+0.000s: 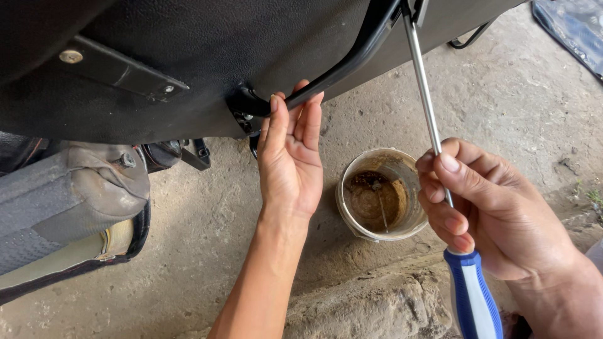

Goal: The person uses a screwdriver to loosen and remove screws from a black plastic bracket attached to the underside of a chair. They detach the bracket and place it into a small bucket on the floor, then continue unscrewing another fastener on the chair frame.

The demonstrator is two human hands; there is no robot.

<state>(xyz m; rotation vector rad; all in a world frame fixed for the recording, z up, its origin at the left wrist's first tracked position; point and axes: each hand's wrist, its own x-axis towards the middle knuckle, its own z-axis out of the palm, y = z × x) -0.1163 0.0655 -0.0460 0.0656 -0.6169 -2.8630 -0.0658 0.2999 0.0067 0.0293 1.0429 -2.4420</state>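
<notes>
Up at the top of the view, the screwdriver (433, 135) has its thin shiny steel shaft angled up toward the edge of the black panel (188, 56), with the tip hidden where it meets the dark metal bar (352, 59). The right hand (490, 213) is wrapped loosely round the shaft, fingers curled and pinching the rod just above the blue-and-white plastic handle, which pokes out below the palm. The left hand (290, 160) is mostly flat, fingers pressed together and pointing up, fingertips touching the curved black bar right where it bolts into a bracket (242, 113) on the panel. That panel has a pebbly, leathery-looking black surface with a flat strap plate (119, 72) screwed on, one pale round screw head at each end. Between the two hands, down on the ground, sits a grubby round plastic cup (380, 194), translucent walls, rusty-brown gunk inside and what looks like a thin nail or screw lying in it. Off to the left there's a worn seat cushion (66, 207), grey fabric with yellowish foam showing along its edge. Everything sits on rough, cracked concrete floor (502, 100), with a chunky broken kerb (377, 304) near the bottom. A bit of dark plastic sheet (575, 28) shows in the top right corner.
</notes>
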